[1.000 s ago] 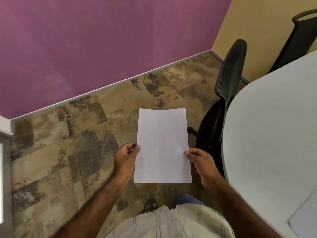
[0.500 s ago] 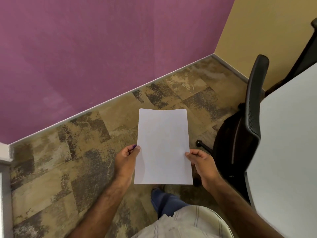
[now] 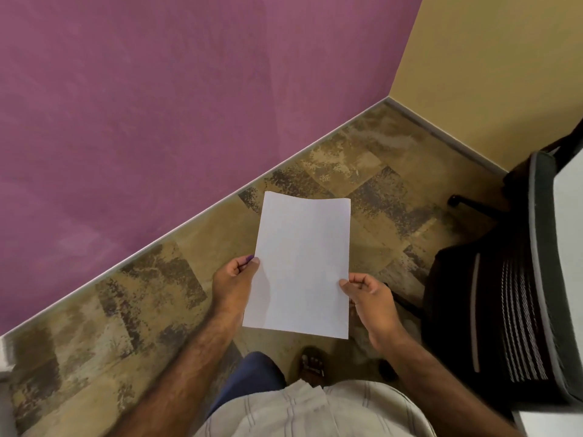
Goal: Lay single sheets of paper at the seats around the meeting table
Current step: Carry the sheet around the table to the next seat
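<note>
1. Head view: one white sheet [image 3: 301,266] is held in the air in front of the person, above the carpet [image 3: 126,310], touching no surface. Its long edges run away from the body.
2. Left hand [image 3: 233,280] is pinched on the left long edge, about midway along; thumb on top, fingers beneath.
3. Right hand [image 3: 367,293] is pinched on the right long edge, slightly nearer the body. Hands are well apart, the sheet spanning between them.
4. Handling, judged: very light, thin and limp. The far edge shows a slight wave, so the unsupported end will likely droop or flutter in motion. Creases easily; a light grip suffices.
5. Hold points, judged: the present two-edge pinch keeps it flat. A one-hand hold would suit better at mid-edge than at a corner.
6. Chair [image 3: 511,310] stands just right of the sheet, against the table [image 3: 568,216], of which only a strip shows at the right frame edge. No sheet is visible on that strip.
</note>
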The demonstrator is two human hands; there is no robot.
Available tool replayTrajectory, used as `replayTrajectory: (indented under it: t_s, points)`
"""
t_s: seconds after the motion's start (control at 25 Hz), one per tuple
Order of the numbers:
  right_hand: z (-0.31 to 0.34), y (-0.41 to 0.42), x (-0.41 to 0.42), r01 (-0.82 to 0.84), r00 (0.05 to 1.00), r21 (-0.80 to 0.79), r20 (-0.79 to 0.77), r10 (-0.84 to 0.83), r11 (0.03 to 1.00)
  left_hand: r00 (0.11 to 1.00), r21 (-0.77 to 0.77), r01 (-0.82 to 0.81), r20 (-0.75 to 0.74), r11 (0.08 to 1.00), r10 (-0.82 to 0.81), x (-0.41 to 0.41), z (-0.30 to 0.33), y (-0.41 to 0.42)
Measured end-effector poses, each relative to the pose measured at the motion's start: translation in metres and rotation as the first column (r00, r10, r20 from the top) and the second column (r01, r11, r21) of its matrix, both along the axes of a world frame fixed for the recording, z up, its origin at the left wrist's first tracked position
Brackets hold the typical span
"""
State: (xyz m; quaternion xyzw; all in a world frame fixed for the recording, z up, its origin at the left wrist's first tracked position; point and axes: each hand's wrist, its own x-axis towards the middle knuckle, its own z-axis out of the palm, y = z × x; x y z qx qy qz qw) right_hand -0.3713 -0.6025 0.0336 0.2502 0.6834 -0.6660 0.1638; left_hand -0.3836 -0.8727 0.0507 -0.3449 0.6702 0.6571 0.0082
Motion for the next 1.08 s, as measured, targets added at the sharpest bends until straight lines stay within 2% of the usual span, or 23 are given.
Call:
replayTrajectory:
  t_s: [0.16, 0.32, 0.64, 1.08]
  points:
    - [0.0, -0.018, -0.062, 0.091, 0.996, 0.005, 0.001, -0.091, 0.996, 0.999, 0.005, 0.049, -0.019, 0.999, -0.049, -0.073, -0.006, -0.017]
    - [-0.005, -0.036, -0.121, 0.161, 0.987, 0.035, 0.016, -0.161, 0.986, 0.986, 0.021, 0.165, -0.013, 0.986, -0.165, -0.159, -0.018, -0.039]
    - [-0.004, -0.076, -0.223, 0.349, 0.937, 0.053, -0.001, -0.35, 0.936, 0.907, -0.001, 0.42, -0.028, 0.908, -0.42, -0.329, -0.013, -0.06]
    - [-0.021, -0.017, -0.349, 0.543, 0.84, 0.047, -0.008, -0.543, 0.839, 0.798, 0.023, 0.601, 0.019, 0.799, -0.602, -0.518, -0.026, 0.038]
